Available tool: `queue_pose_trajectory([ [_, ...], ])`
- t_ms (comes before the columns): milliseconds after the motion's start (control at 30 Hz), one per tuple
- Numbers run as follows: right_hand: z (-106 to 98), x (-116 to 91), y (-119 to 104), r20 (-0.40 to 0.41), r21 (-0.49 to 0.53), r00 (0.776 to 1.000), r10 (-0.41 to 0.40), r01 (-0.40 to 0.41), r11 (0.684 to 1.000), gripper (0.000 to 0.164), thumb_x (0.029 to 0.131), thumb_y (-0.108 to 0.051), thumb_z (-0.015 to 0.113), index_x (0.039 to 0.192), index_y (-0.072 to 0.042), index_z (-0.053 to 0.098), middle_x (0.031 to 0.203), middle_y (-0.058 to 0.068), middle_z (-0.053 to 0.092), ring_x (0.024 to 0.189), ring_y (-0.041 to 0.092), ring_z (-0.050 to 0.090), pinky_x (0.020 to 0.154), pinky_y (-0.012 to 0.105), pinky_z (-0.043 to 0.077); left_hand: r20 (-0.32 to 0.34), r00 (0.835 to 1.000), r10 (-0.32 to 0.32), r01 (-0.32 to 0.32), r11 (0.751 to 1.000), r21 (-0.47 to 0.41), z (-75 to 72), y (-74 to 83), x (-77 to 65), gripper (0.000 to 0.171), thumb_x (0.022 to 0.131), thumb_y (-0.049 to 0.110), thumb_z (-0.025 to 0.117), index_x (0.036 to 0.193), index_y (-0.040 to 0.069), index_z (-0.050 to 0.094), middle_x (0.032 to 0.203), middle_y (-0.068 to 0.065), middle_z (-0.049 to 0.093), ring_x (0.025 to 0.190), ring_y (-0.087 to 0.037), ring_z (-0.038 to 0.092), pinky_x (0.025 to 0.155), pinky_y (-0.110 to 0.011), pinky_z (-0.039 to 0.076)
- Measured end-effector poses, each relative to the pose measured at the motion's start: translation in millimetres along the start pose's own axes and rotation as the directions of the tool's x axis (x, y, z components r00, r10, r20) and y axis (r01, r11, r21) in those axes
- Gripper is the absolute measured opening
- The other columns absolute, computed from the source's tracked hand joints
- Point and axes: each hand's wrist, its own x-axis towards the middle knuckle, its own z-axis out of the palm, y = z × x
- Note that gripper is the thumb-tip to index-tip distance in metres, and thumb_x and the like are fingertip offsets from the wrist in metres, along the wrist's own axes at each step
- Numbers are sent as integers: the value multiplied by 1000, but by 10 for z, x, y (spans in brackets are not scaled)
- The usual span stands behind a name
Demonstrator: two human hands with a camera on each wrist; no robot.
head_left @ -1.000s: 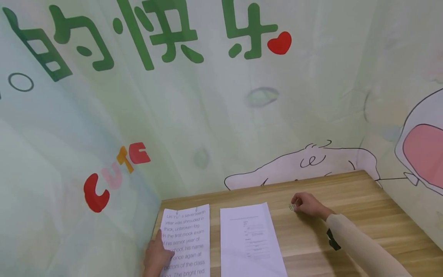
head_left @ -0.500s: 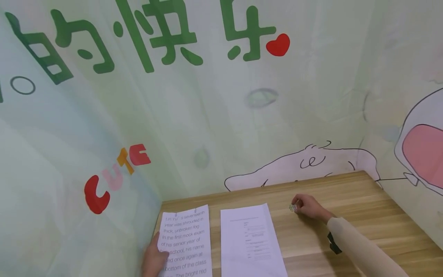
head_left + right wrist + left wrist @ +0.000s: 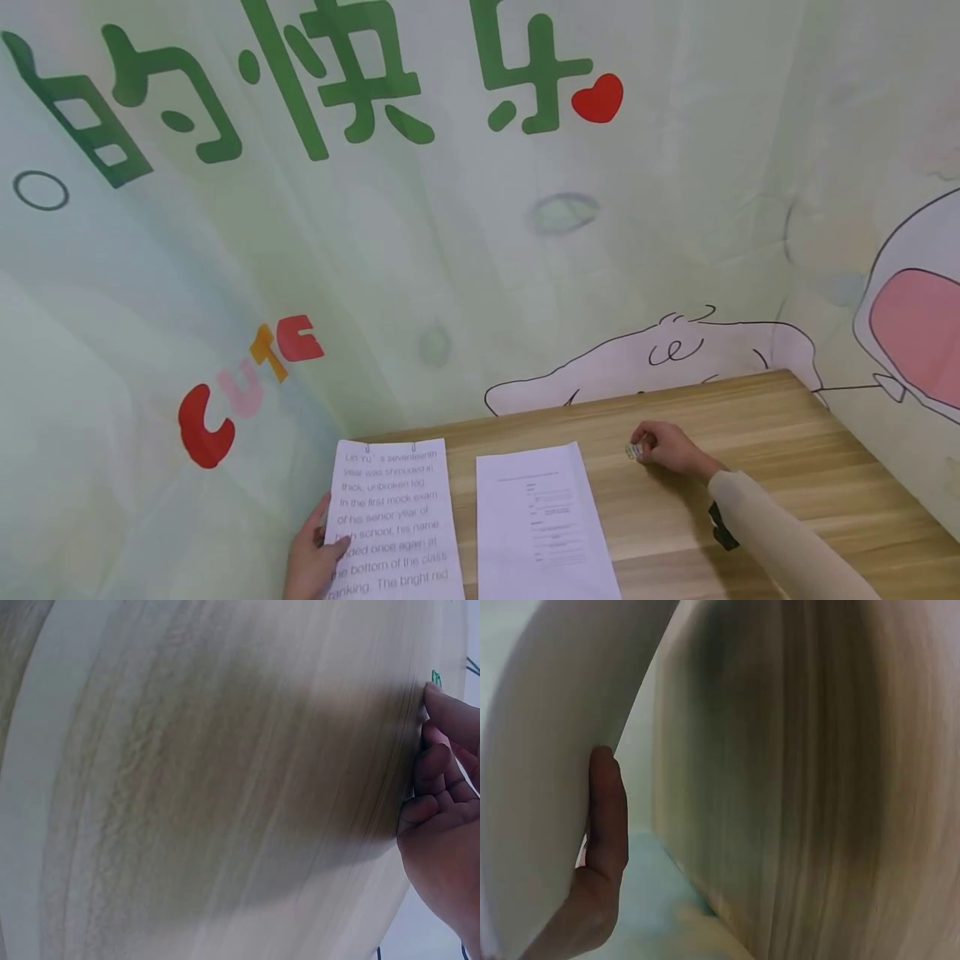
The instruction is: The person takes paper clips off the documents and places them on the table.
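Note:
A printed sheet with large text (image 3: 397, 517) is lifted off the table at the left, and its underside (image 3: 547, 750) fills the left of the left wrist view. My left hand (image 3: 311, 550) grips its left edge, thumb on top and fingers behind. Two wire paper clips (image 3: 413, 447) sit on its top edge. At the right, my right hand (image 3: 667, 448) is low over the table, fingers curled, pinching small wire paper clips (image 3: 633, 451) at its fingertips. A green wire loop (image 3: 436, 677) shows beyond the fingertip in the right wrist view.
Between the hands, a second white sheet with small print (image 3: 517, 517) lies on the wooden table (image 3: 795, 467). Printed cloth walls (image 3: 450, 275) enclose the table at the back and sides. A dark wrist device (image 3: 722, 527) is under the right sleeve.
My left hand has shifted left with the large-print sheet, whose top edge now sits further left and a little higher. The right hand has barely moved.

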Motion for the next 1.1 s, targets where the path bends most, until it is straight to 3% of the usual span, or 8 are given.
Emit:
queue_pose_trajectory([
  [267, -2, 2, 5, -10, 8, 1000, 2, -1, 1000, 23, 85, 6, 78, 104, 1, 68, 83, 4, 62, 76, 17, 56, 64, 23, 47, -18, 999, -34, 31, 989, -142, -4, 169, -209, 96, 96, 1, 70, 171, 21, 15, 143, -35, 49, 90, -22, 72, 75, -39, 63],
  [467, 1, -11, -2, -16, 8, 1000, -10, 10, 1000, 22, 85, 6, 78, 104, 2, 68, 82, 4, 62, 76, 17, 55, 63, 23, 47, 17, 1000, -25, 29, 958, -287, 191, 358, -389, 95, 97, 4, 71, 171, 31, 16, 153, -31, 45, 93, -18, 74, 79, -37, 64],
  [767, 7, 4, 12, -19, 20, 1000, 19, -18, 1000, 22, 84, 6, 78, 104, 1, 69, 83, 4, 62, 77, 18, 56, 63, 23, 48, -1, 995, 102, -98, 950, -298, 482, 630, -549, 91, 97, -3, 67, 170, 29, 23, 131, -21, 60, 91, -19, 71, 74, -33, 64],
  [1100, 6, 10, 9, 0, 19, 1000, -4, 4, 1000, 23, 83, 5, 79, 103, 2, 68, 82, 3, 62, 74, 16, 56, 62, 22, 48, -25, 986, 168, -169, 956, -240, 764, 825, -694, 91, 95, -7, 68, 168, 29, 30, 133, -23, 59, 94, -20, 69, 72, -32, 63],
])
